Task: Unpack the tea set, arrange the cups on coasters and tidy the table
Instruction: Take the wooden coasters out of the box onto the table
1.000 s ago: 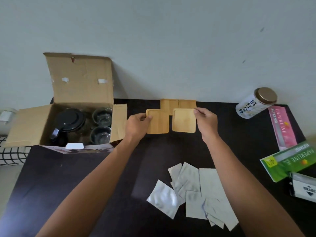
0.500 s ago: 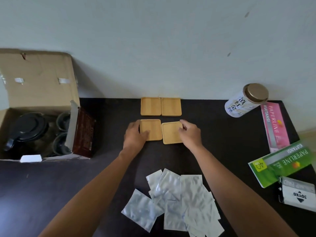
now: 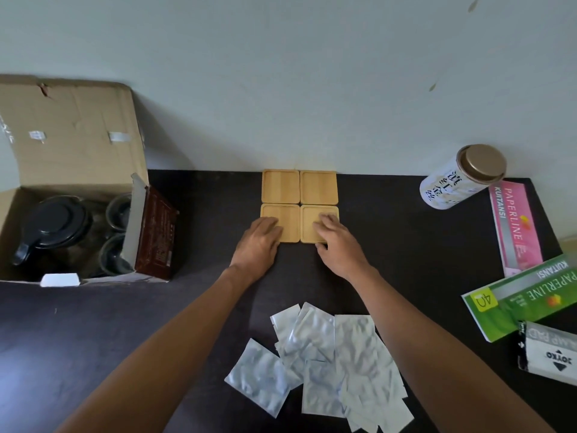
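coaster layout step: left hand (image 3: 260, 242) and right hand (image 3: 335, 242) rest flat, fingers spread, gripping nothing, on the two near coasters (image 3: 281, 218) of a touching square; next, lift cups (image 3: 118, 210) from the open box (image 3: 71, 145)

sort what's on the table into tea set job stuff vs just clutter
Job: four wooden coasters under left hand and right hand; cardboard box holding teapot and glass cups; silver wrappers.

Lying about: tea canister, pink booklet, green booklet, stamp pad box.
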